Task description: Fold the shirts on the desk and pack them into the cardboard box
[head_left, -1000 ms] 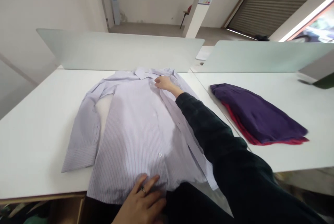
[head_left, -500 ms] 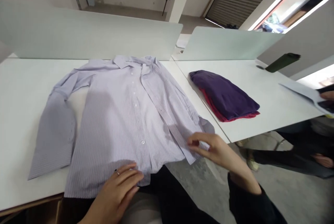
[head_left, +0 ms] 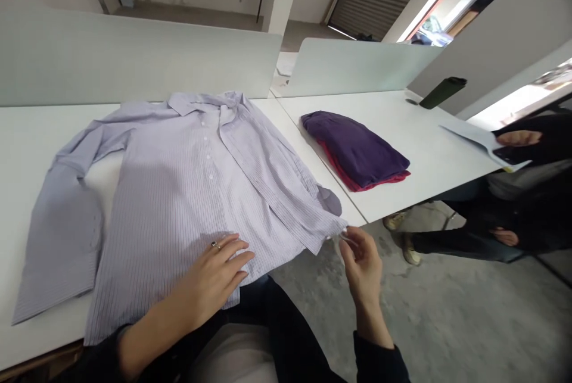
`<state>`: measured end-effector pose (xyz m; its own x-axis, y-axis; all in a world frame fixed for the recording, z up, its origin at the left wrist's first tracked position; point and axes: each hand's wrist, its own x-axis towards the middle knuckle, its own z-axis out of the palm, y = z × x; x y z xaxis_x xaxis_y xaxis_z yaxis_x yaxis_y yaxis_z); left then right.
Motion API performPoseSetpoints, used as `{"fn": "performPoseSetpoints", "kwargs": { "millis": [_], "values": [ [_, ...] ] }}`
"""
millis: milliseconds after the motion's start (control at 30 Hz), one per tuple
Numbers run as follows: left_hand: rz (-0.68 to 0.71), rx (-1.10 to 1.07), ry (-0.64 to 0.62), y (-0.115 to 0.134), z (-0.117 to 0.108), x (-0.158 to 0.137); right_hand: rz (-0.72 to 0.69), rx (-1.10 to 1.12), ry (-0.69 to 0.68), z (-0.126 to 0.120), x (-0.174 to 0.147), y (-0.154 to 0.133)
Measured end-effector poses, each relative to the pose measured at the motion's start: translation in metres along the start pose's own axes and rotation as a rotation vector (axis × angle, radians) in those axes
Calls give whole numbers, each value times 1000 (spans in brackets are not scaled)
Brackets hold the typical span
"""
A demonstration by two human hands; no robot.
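A lavender striped button-up shirt [head_left: 174, 192] lies spread on the white table, its collar toward the divider and its hem hanging at the near edge. Its left-side sleeve is laid out bent, and the front is partly unbuttoned, with one front panel drawn to the right. My left hand [head_left: 218, 279], with a ring on one finger, rests flat with fingers apart on the lower front of the shirt. Off the table's edge, my right hand [head_left: 363, 258] pinches the lower right corner of the shirt's front panel between thumb and fingers.
Folded purple and red garments [head_left: 357, 148] are stacked on the right-hand part of the table [head_left: 384, 112]. Frosted dividers [head_left: 147, 61] run along the back. A dark green cylinder [head_left: 443, 92] stands at far right. Another person [head_left: 536, 192] sits to the right, holding a white sheet [head_left: 473, 136].
My right hand has taken hold of the shirt's corner and pulled it outward to the right. My left hand has slid up and right on the shirt. The view has turned rightward.
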<state>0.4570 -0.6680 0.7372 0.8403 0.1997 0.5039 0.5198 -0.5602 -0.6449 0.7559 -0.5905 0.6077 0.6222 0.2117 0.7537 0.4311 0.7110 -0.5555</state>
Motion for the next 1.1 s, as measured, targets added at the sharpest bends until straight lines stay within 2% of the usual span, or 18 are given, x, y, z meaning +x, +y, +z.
{"fn": "performPoseSetpoints", "kwargs": {
  "millis": [33, 100, 233, 300, 433, 500, 600, 633, 667, 767, 833, 967, 1100],
  "values": [
    [11, 11, -30, 0, 3, 4, 83, 73, -5, 1, -3, 2],
    [18, 24, -89, -2, 6, 12, 176, 203, -118, 5, -8, 2],
    [-10, 37, -146, -12, 8, 28, 209, 300, -402, 16, -10, -11],
    [-21, 44, -149, -18, 8, 35, 256, 345, -449, 20, -11, -20],
    [-60, 17, -157, -26, 10, 43, 328, 571, -547, 18, -25, -36],
    [-88, -20, -166, -28, 12, 45, 323, 652, -745, 14, -38, -43],
    [-132, -59, -162, -28, 14, 46, 306, 730, -1149, 13, -57, -51],
    [-148, -66, -156, -28, 14, 46, 300, 726, -1218, 15, -61, -53],
    [-164, -72, -147, -28, 14, 46, 283, 698, -1229, 18, -63, -54],
    [-188, -106, -140, -28, 13, 45, 160, 556, -1048, 26, -59, -49],
    [-188, -133, -145, -29, 11, 44, 88, 545, -987, 29, -53, -45],
    [-181, -158, -149, -40, -1, 44, 102, 682, -1011, 29, -48, -42],
    [-229, -169, -97, -68, -28, 60, 167, 884, -970, 31, -54, -51]
  ]
}}
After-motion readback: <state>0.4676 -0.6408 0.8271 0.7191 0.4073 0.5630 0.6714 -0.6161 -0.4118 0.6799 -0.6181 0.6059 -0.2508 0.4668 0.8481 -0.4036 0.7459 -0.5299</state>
